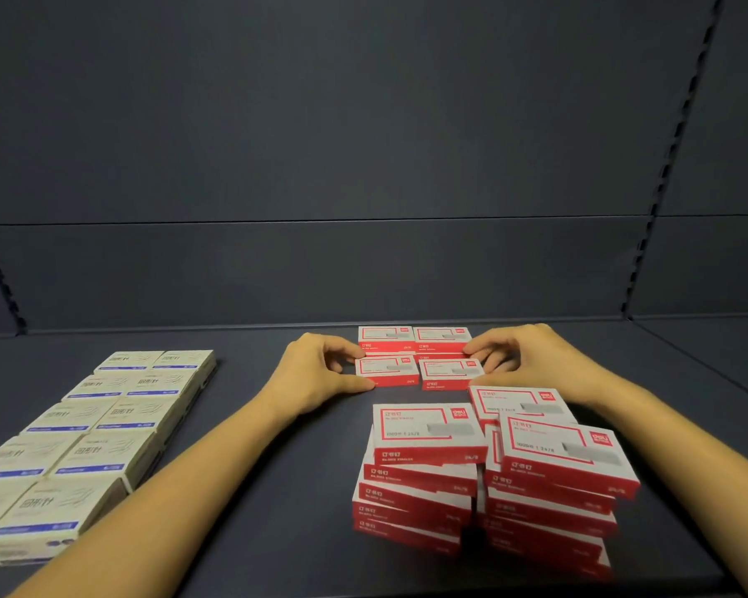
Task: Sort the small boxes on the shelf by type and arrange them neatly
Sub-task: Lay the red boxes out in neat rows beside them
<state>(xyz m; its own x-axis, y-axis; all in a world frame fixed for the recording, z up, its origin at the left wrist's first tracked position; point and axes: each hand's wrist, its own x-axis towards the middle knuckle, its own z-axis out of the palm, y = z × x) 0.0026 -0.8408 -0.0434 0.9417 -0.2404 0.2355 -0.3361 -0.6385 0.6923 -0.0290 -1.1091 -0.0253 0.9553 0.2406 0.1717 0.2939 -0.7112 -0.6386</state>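
On the dark shelf [277, 489], red boxes [387, 371] lie flat in a little square between two hands. The left hand [320, 375] curls finger and thumb round the square's left edge. The right hand [532, 360] curls round its right edge. Taller red stacks [484, 481] sit just in front. White boxes [83, 429] line up far left.

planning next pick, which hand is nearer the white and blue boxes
Left. The left hand is beside the far red boxes, right of the white and blue boxes; the right hand is farther right, past those red boxes.
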